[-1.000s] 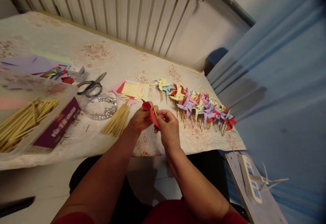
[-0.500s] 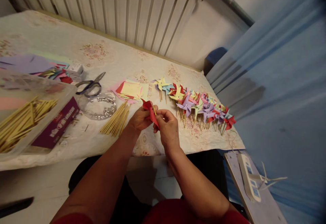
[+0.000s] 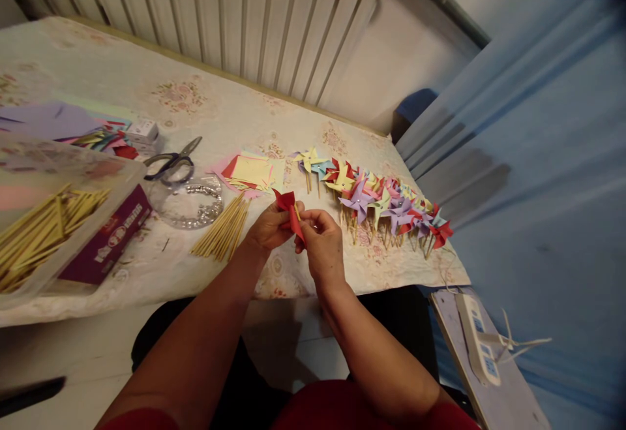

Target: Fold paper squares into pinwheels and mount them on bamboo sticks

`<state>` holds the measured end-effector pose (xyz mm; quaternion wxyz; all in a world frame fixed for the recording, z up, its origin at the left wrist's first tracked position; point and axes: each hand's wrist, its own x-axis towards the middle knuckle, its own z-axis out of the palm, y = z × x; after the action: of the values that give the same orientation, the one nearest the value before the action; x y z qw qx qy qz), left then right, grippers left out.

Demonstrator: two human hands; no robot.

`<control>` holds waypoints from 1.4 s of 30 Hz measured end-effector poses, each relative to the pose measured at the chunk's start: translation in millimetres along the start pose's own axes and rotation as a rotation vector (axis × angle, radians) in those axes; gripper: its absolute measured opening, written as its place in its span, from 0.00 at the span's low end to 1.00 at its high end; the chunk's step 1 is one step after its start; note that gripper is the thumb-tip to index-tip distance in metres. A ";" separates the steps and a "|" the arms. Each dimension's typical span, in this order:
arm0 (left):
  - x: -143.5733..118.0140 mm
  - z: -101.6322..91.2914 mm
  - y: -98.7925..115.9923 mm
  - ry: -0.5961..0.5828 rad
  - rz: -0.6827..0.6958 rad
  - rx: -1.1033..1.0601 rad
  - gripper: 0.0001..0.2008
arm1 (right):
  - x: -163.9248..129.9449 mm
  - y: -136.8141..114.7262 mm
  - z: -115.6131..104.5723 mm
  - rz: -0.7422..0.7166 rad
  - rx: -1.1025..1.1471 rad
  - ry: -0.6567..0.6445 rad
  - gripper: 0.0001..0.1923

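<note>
**Red paper and stick pinched between both hands at the table's near edge**

Both hands met over the near edge of the table (image 3: 147, 267), just above the person's lap. The left hand (image 3: 267, 228) was closed around the red paper piece (image 3: 288, 211), fingers curled under it and thumb on top. The right hand (image 3: 320, 241) was closed too, its fingertips pinching the lower part of the same red piece from the 3 o'clock side. A thin wooden stick (image 3: 297, 211) showed between the two thumbs — its long axis ran roughly from 11 to 5 o'clock, the upper tip poking up beside the paper's folded corner. Which hand actually bore the stick could not be told; it lay closest to the right hand's fingertips.

From the hands, the loose bundle of sticks (image 3: 222, 228) lay at about 9 o'clock, just beside the left wrist, so the left hand was the nearer one to it. The row of finished pinwheels (image 3: 381, 201) stretched away at 2 to 3 o'clock, nearer the right hand. At 11 o'clock sat the stack of paper squares (image 3: 252, 172), and farther out at 10 o'clock the scissors (image 3: 171, 162) beside a clear dish of beads (image 3: 193, 205). A clear plastic box of more sticks (image 3: 53, 234) stood well apart at 9 o'clock — a power strip (image 3: 476, 342) lay off the table at 4 o'clock.
</note>
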<state>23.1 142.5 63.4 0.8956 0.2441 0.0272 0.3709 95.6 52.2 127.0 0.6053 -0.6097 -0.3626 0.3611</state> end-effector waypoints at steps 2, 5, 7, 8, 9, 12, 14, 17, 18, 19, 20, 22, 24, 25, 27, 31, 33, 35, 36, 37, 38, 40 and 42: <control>0.1 0.2 -0.4 -0.025 -0.001 -0.005 0.17 | 0.3 1.0 0.2 -0.003 0.011 0.002 0.06; -0.3 0.8 -1.0 -0.021 -0.024 -0.007 0.16 | 0.7 2.1 0.5 -0.003 0.022 0.007 0.06; -0.8 1.5 -1.2 -0.014 -0.028 -0.009 0.16 | 0.9 2.5 0.9 -0.002 0.024 0.008 0.06; -1.0 1.9 -1.2 -0.019 -0.028 -0.007 0.16 | 1.0 2.6 1.0 -0.003 0.027 0.009 0.06; -1.2 2.2 -1.1 -0.029 -0.029 -0.003 0.16 | 1.1 2.6 1.2 -0.003 0.032 0.009 0.06; -1.4 2.4 -1.1 -0.059 -0.029 0.013 0.16 | 1.2 2.7 1.5 -0.005 0.053 0.008 0.06; -1.2 2.1 -1.2 -0.063 -0.025 0.014 0.16 | 1.2 3.0 1.5 -0.008 0.068 0.007 0.07; -0.8 1.6 -1.4 -0.046 -0.003 0.006 0.15 | 0.8 3.8 1.5 -0.011 0.077 0.012 0.07; -0.7 1.7 -1.3 -0.039 0.001 0.008 0.15 | 0.6 4.0 1.5 -0.009 0.075 0.012 0.07; -0.7 2.0 -1.2 -0.032 0.003 0.013 0.14 | 0.4 4.2 1.5 -0.006 0.069 0.011 0.07; -0.5 2.4 -1.0 -0.024 0.005 0.020 0.14 | 0.3 4.2 1.4 -0.002 0.063 0.012 0.07; -0.1 3.7 -0.8 -0.005 0.022 0.033 0.15 | 0.9 3.6 0.7 0.003 0.055 0.025 0.08; 1.0 4.5 -1.2 0.015 0.065 0.037 0.15 | 3.2 2.3 -0.8 -0.001 0.050 0.052 0.08; 1.7 4.6 -1.6 0.025 0.084 0.039 0.15 | 5.1 1.5 -1.8 -0.004 0.045 0.065 0.09; 3.5 3.6 -2.9 0.046 0.101 0.053 0.15 | 10.4 -0.2 -4.2 -0.011 0.016 0.072 0.09; 6.7 0.0 -5.4 0.069 0.090 0.106 0.13 | 22.6 -3.9 -8.9 -0.016 -0.029 0.006 0.11; 7.3 -0.6 -5.8 0.054 0.092 0.121 0.13 | 27.0 -5.8 -10.7 -0.010 -0.032 -0.029 0.11; 7.4 -0.5 -5.8 0.038 0.096 0.130 0.14 | 29.7 -7.2 -12.3 -0.009 -0.048 -0.041 0.10; 7.3 -0.5 -5.8 0.035 0.099 0.134 0.14 | 30.4 -7.6 -12.9 -0.012 -0.060 -0.040 0.10; 7.3 -0.6 -6.0 0.035 0.102 0.135 0.14 | 30.9 -7.6 -13.5 -0.014 -0.071 -0.038 0.10; 7.4 -1.0 -6.2 0.041 0.103 0.136 0.15 | 31.3 -7.3 -13.8 -0.012 -0.079 -0.036 0.09; 8.0 -2.8 -7.2 0.058 0.099 0.144 0.15 | 31.6 -5.4 -14.0 -0.002 -0.076 -0.018 0.09; 8.8 -5.6 -8.8 0.069 0.094 0.154 0.16 | 32.0 -2.4 -13.6 0.010 -0.054 0.007 0.09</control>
<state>33.9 145.5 55.7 0.8542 0.3003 0.0750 0.4177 122.8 73.8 129.4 0.5880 -0.6290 -0.3672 0.3518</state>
